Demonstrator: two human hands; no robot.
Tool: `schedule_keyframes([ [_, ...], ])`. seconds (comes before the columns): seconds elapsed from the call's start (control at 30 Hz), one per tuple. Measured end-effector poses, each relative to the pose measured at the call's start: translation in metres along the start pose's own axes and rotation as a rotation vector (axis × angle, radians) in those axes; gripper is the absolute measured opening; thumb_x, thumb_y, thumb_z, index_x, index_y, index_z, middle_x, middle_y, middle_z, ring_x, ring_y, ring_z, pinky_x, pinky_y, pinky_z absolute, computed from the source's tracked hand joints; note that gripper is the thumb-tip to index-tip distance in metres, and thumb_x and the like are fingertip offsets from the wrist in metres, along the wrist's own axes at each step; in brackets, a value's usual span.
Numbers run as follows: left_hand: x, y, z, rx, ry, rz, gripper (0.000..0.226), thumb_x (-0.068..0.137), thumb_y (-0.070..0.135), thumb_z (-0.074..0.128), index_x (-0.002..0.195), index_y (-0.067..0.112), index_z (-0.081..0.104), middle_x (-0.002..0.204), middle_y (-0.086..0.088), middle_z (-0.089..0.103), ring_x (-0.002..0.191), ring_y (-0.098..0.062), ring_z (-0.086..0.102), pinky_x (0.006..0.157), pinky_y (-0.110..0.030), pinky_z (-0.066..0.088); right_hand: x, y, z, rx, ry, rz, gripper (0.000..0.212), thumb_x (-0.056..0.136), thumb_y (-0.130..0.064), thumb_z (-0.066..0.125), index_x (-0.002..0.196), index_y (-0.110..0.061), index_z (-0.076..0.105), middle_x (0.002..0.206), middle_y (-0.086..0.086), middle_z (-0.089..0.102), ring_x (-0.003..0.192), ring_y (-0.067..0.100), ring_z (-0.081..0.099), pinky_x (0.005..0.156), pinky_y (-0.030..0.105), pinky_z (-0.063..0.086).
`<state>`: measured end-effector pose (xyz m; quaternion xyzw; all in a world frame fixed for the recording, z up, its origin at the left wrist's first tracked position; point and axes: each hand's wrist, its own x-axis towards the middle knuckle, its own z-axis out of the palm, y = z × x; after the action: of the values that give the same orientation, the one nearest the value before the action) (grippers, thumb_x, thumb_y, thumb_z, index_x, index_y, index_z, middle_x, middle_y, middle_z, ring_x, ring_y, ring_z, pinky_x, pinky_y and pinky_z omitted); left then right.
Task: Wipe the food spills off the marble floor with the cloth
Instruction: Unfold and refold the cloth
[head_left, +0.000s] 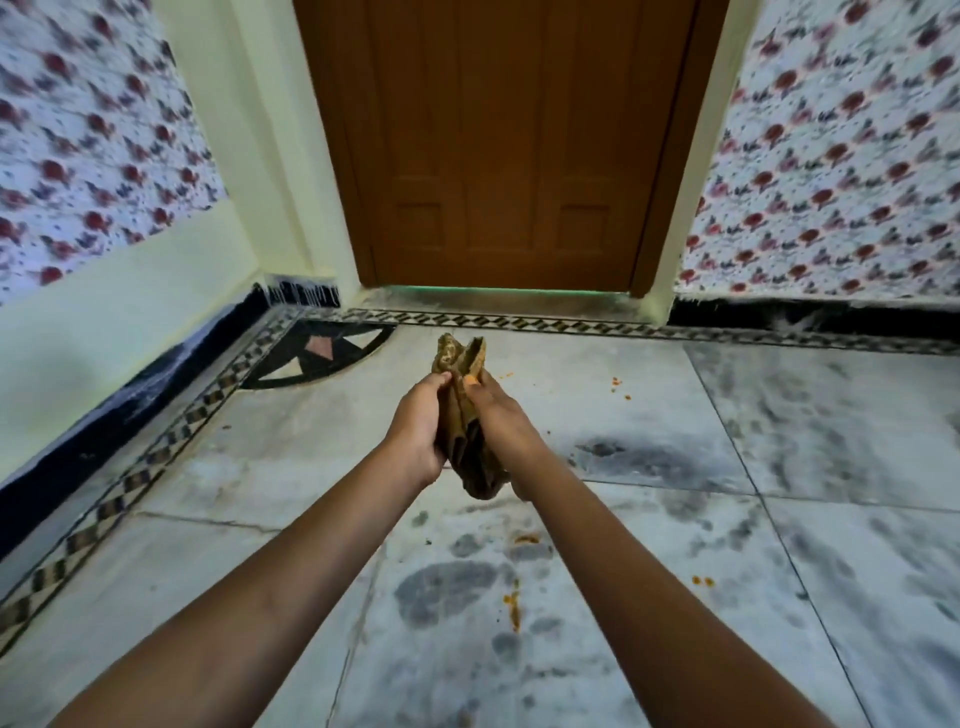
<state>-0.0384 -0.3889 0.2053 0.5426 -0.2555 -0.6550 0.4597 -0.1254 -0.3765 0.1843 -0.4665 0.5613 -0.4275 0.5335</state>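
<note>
A crumpled olive-brown cloth (464, 415) is held upright in the air between both hands, above the grey-white marble floor (779, 467). My left hand (418, 426) grips its left side and my right hand (501, 415) grips its right side, fingers curled round the fabric. An orange smear shows on the cloth near my right thumb. Orange food spills lie on the floor: a streak (514, 608) below my arms, a blob (525, 539), crumbs (618, 385) to the right of the cloth, and small bits (701, 580) beside my right forearm.
A shut brown wooden door (509, 145) stands straight ahead with a raised threshold. Walls with floral paper close in left and right. A black skirting and a patterned tile border (156, 452) run along the floor's edges, with a corner inlay (317, 353).
</note>
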Motion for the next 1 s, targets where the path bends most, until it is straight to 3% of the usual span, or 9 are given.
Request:
schedule_keyframes([
  [0.13,-0.016,0.033,0.007,0.044,0.042,0.039,0.032,0.093,0.037,0.048,0.081,0.014,0.066,0.075,-0.007,0.069,0.076,-0.020,0.062,0.064,-0.030,0.047,0.001,-0.013,0.005,0.131,-0.117,-0.091,0.045,0.099,-0.032,0.040,0.144,-0.033,0.031,0.138,0.002,0.049,0.118,0.020,0.049,0.091,0.028,0.041],
  [0.23,-0.018,0.048,0.008,0.146,0.109,0.053,0.024,0.089,0.031,0.059,0.099,0.011,0.068,0.098,-0.010,0.069,0.089,-0.025,0.063,0.071,-0.033,0.049,0.004,-0.021,0.008,0.200,-0.139,-0.125,0.052,0.097,-0.026,0.049,0.145,-0.029,0.028,0.135,0.002,0.050,0.107,0.015,0.052,0.072,0.018,0.045],
  [0.33,-0.017,0.062,0.007,0.213,0.197,0.058,0.026,0.089,0.021,0.060,0.108,0.005,0.064,0.105,-0.013,0.067,0.094,-0.030,0.063,0.083,-0.040,0.051,0.008,-0.027,0.006,0.297,-0.158,-0.131,0.053,0.092,-0.020,0.058,0.140,-0.024,0.035,0.124,0.002,0.056,0.094,0.011,0.058,0.061,0.014,0.050],
  [0.5,-0.008,0.069,0.004,0.323,0.192,0.163,0.021,0.094,0.012,0.051,0.113,0.008,0.060,0.101,-0.012,0.064,0.088,-0.027,0.063,0.072,-0.034,0.052,0.016,-0.028,0.003,0.374,-0.106,-0.064,0.030,0.087,-0.034,0.063,0.116,-0.030,0.053,0.117,0.003,0.064,0.102,0.017,0.061,0.073,0.025,0.050],
  [0.6,-0.002,0.068,-0.006,0.440,0.180,0.309,0.026,0.098,0.009,0.042,0.120,0.021,0.048,0.105,-0.007,0.056,0.080,-0.016,0.056,0.055,-0.026,0.045,0.021,-0.011,0.007,0.440,0.005,0.020,0.020,0.093,-0.022,0.056,0.112,-0.020,0.059,0.106,0.007,0.066,0.094,0.022,0.063,0.075,0.032,0.053],
  [0.7,0.000,0.077,-0.018,0.627,0.152,0.464,0.031,0.097,0.002,0.034,0.109,0.029,0.043,0.109,-0.010,0.053,0.082,-0.019,0.059,0.047,-0.022,0.044,0.027,-0.003,-0.004,0.410,0.070,0.139,0.017,0.095,-0.009,0.045,0.099,-0.011,0.062,0.090,0.012,0.066,0.082,0.026,0.063,0.075,0.038,0.053],
  [0.83,-0.009,0.091,-0.016,0.731,0.054,0.501,0.040,0.095,0.002,0.034,0.081,0.022,0.065,0.114,-0.006,0.059,0.087,-0.014,0.058,0.062,-0.024,0.049,0.038,0.008,-0.031,0.251,0.215,0.243,0.017,0.091,-0.008,0.046,0.097,-0.004,0.061,0.087,0.015,0.061,0.077,0.029,0.057,0.070,0.035,0.049],
  [0.9,-0.019,0.096,-0.006,0.795,0.003,0.506,0.037,0.092,0.007,0.036,0.084,0.022,0.070,0.108,-0.002,0.061,0.085,-0.010,0.056,0.069,-0.026,0.050,0.040,0.019,-0.040,0.195,0.267,0.297,0.017,0.091,-0.010,0.049,0.104,-0.002,0.057,0.099,0.017,0.059,0.084,0.031,0.056,0.074,0.040,0.050],
  [1.0,-0.032,0.103,0.008,0.931,-0.117,0.505,0.043,0.089,0.003,0.031,0.103,0.025,0.067,0.110,0.000,0.053,0.088,-0.009,0.053,0.080,-0.032,0.050,0.044,0.039,-0.053,0.201,0.237,0.399,0.040,0.089,-0.015,0.050,0.125,0.000,0.046,0.119,0.021,0.056,0.102,0.038,0.058,0.087,0.051,0.051],
])
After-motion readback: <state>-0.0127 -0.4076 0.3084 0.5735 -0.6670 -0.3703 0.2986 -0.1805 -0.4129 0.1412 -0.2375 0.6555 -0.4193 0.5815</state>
